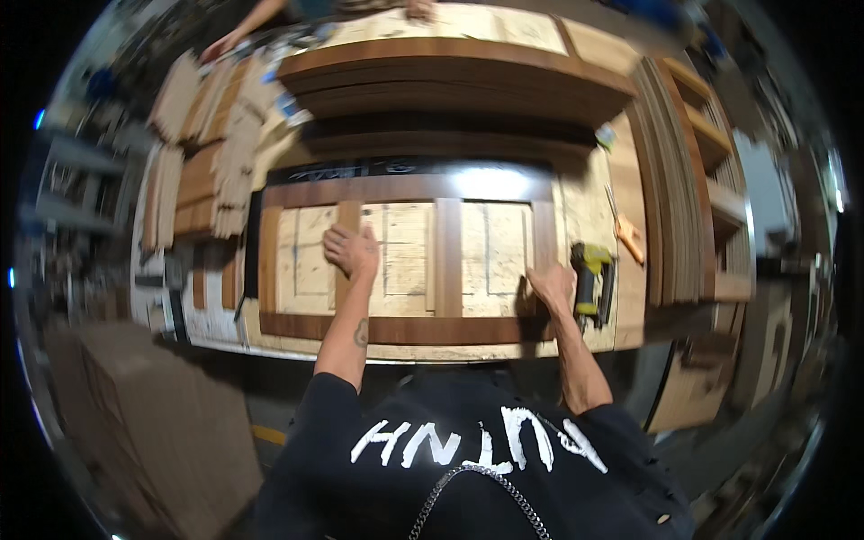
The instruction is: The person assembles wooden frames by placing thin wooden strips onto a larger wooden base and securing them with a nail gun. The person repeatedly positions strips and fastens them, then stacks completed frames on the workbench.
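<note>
A brown wooden frame (405,328) lies flat on the pale plywood worktop (583,202). Two upright pieces split it into three openings. My left hand (353,250) is closed over the left upright piece, fingers curled on the wood. At the right side piece, my right hand (552,286) grips the frame, its thumb pointing left; part of its fingers is hidden. Just right of that hand lies a yellow-green and black nail gun (587,288). Farther up on the right is a hand tool (627,236) with an orange handle and a thin metal blade.
Long brown boards (459,76) are stacked across the far side. Cut wood pieces (200,189) pile up at the left, and a tall stack of frames (670,180) stands at the right. Another person's hand (219,48) reaches in at the far left. A large brown stack (148,414) stands lower left.
</note>
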Demonstrator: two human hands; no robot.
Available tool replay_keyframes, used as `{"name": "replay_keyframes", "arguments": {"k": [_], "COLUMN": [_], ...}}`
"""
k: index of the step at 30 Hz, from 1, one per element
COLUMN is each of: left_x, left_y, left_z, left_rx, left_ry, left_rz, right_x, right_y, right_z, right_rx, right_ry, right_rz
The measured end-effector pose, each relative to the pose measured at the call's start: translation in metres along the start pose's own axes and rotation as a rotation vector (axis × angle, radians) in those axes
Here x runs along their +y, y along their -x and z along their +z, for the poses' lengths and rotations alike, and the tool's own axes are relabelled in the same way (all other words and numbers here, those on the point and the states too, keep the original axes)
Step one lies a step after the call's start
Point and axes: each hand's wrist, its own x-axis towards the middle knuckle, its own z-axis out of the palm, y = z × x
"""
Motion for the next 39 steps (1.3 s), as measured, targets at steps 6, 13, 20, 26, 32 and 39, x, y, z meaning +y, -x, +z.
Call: {"name": "replay_keyframes", "arguments": {"k": [6, 13, 20, 26, 32, 39], "left_x": [0.016, 0.023, 0.02, 0.02, 0.019, 0.012], "left_y": [-0.024, -0.026, -0.025, -0.025, -0.025, -0.026], "left_z": [0.028, 0.019, 0.023, 0.026, 0.026, 0.033], "left_rx": [0.172, 0.113, 0.131, 0.165, 0.179, 0.212], "left_ry": [-0.145, -0.18, -0.201, -0.248, -0.236, -0.237], "left_rz": [-0.055, -0.06, -0.073, -0.037, -0.035, -0.05], "right_x": [0.012, 0.074, 0.098, 0.084, -0.022, -0.023], "right_y": [0.004, 0.016, -0.026, -0.057, -0.092, -0.147], "right_z": [-0.022, -0.057, -0.054, -0.157, -0.203, -0.155], "right_rx": [-0.047, 0.384, 0.116, -0.284, -0.371, -0.338], "right_ry": [0.036, 0.026, -0.153, -0.545, -0.079, 0.115], "right_rz": [-0.154, -0.158, 0.029, 0.16, -0.332, -0.462]}}
